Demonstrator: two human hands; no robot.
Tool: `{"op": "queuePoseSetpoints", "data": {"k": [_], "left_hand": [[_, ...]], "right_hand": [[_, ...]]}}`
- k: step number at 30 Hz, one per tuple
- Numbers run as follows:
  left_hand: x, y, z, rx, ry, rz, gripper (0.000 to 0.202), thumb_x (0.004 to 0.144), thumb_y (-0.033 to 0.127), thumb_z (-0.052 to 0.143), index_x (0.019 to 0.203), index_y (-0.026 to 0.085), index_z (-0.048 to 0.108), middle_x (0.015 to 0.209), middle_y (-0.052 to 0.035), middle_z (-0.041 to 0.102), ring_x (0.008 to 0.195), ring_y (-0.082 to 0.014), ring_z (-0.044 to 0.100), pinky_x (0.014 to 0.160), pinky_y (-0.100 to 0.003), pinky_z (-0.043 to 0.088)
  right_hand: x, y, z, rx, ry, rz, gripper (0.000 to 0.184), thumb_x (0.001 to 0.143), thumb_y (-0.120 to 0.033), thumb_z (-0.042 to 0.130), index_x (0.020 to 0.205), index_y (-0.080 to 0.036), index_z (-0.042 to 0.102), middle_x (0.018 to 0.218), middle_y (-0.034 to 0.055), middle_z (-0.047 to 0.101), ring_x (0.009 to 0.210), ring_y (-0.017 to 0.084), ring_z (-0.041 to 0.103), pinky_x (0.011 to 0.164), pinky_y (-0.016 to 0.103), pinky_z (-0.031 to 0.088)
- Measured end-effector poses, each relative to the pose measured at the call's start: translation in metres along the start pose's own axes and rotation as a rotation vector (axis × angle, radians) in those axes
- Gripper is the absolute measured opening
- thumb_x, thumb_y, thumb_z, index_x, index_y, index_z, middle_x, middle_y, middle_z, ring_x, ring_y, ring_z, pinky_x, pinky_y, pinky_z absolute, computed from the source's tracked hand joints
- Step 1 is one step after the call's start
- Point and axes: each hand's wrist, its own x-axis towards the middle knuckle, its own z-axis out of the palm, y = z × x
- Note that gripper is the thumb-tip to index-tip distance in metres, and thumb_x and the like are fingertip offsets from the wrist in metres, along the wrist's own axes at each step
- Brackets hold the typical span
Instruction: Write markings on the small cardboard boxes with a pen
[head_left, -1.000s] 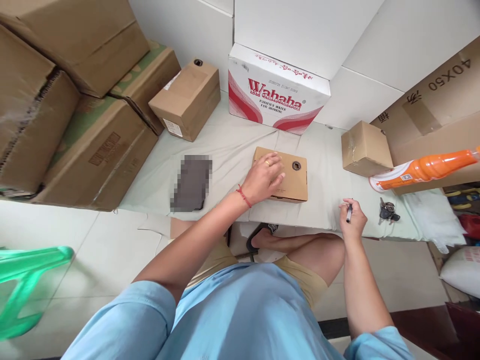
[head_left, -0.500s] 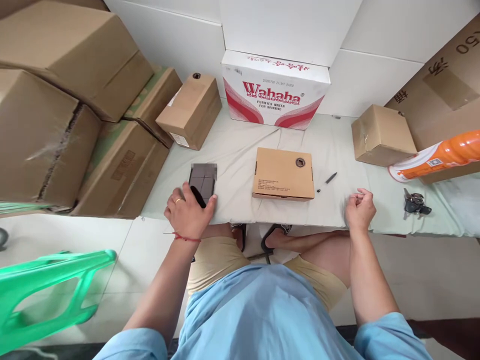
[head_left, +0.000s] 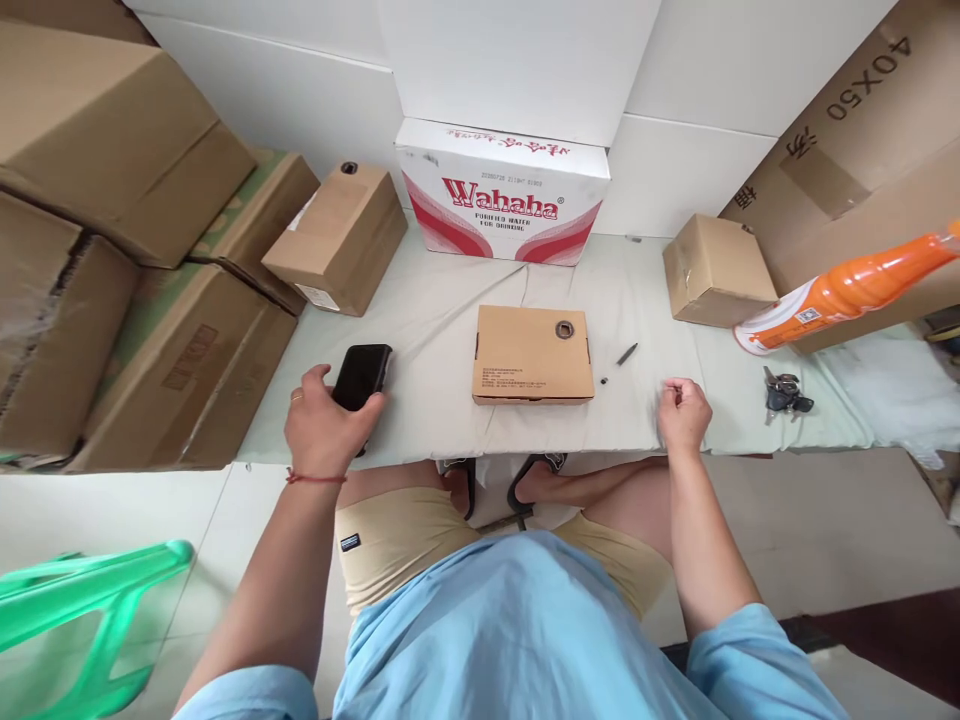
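A black smartphone with a dark screen lies near the table's front edge. My left hand is closed around its near end, thumb along the right side and curled fingers on the left. Near the front edge, farther right, rests my right hand, its fingers curled in and nothing visible in them. Between my hands sits a flat, closed brown cardboard box with small print on its lid. Just right of it are a dark pen-like stick and a tiny black piece.
A bunch of keys lies right of my right hand. Behind it, an orange-and-white bottle leans by a small carton. A Wahaha water carton stands against the wall. Stacked cartons crowd the left; a green stool stands below.
The view has shifted, so most things appear farther left. The phone has turned slightly clockwise under my left hand, and its screen has gone dark. My right hand stays near the edge.
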Motion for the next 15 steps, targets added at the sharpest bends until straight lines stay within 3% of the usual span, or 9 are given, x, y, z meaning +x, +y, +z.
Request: {"op": "queuePoseSetpoints", "data": {"k": [3, 5, 8, 11, 13, 15], "left_hand": [[0.002, -0.009, -0.005, -0.099, -0.006, -0.045, 0.075, 0.074, 0.046, 0.076, 0.141, 0.018, 0.057, 0.105, -0.0115, 0.07, 0.118, -0.0466, 0.066, 0.103, -0.063, 0.053], [0.001, -0.012, -0.005, -0.128, 0.011, -0.056, 0.071, 0.073, 0.045, 0.078, 0.136, 0.02, 0.057, 0.102, -0.0078, 0.068, 0.118, -0.0449, 0.066, 0.104, -0.063, 0.053], [-0.001, -0.016, -0.004, -0.138, 0.068, -0.04, 0.072, 0.072, 0.041, 0.08, 0.137, 0.018, 0.058, 0.101, -0.0082, 0.066, 0.125, -0.0451, 0.062, 0.109, -0.065, 0.052], [-0.005, -0.017, -0.005, -0.202, 0.114, -0.109, 0.08, 0.07, 0.038, 0.081, 0.142, 0.012, 0.057, 0.105, -0.0107, 0.066, 0.115, -0.0419, 0.065, 0.106, -0.065, 0.054], [-0.013, -0.01, -0.008, -0.274, 0.128, -0.137, 0.085, 0.072, 0.039, 0.08, 0.147, 0.01, 0.054, 0.115, -0.0142, 0.067, 0.107, -0.0382, 0.068, 0.103, -0.063, 0.057], [-0.029, 0.006, -0.013, -0.323, 0.116, -0.05, 0.09, 0.075, 0.042, 0.077, 0.154, 0.01, 0.048, 0.128, -0.0177, 0.064, 0.108, -0.0358, 0.069, 0.101, -0.058, 0.059]], "right_hand": [[0.001, -0.001, -0.001, 0.009, -0.013, 0.005, 0.023, 0.083, -0.025, 0.051, 0.093, -0.02, 0.071, 0.094, 0.01, 0.074, 0.08, 0.023, 0.062, 0.084, 0.038, 0.05], [0.001, -0.001, -0.001, 0.011, -0.017, 0.013, 0.024, 0.084, -0.025, 0.051, 0.094, -0.019, 0.072, 0.095, 0.0101, 0.075, 0.079, 0.023, 0.062, 0.084, 0.037, 0.05], [0.0, 0.0, -0.001, 0.008, -0.023, 0.025, 0.024, 0.085, -0.026, 0.051, 0.095, -0.019, 0.072, 0.096, 0.01, 0.075, 0.078, 0.022, 0.062, 0.083, 0.037, 0.049], [0.0, 0.0, -0.001, 0.004, -0.024, 0.032, 0.024, 0.084, -0.025, 0.051, 0.094, -0.019, 0.072, 0.096, 0.0097, 0.075, 0.078, 0.022, 0.063, 0.083, 0.037, 0.049], [0.0, -0.001, -0.002, 0.004, -0.023, 0.035, 0.024, 0.084, -0.026, 0.051, 0.093, -0.02, 0.072, 0.096, 0.0096, 0.076, 0.078, 0.022, 0.063, 0.083, 0.037, 0.05], [0.001, -0.002, -0.003, 0.006, -0.025, 0.035, 0.024, 0.084, -0.026, 0.051, 0.093, -0.02, 0.072, 0.095, 0.0094, 0.076, 0.078, 0.022, 0.062, 0.083, 0.037, 0.05]]}}
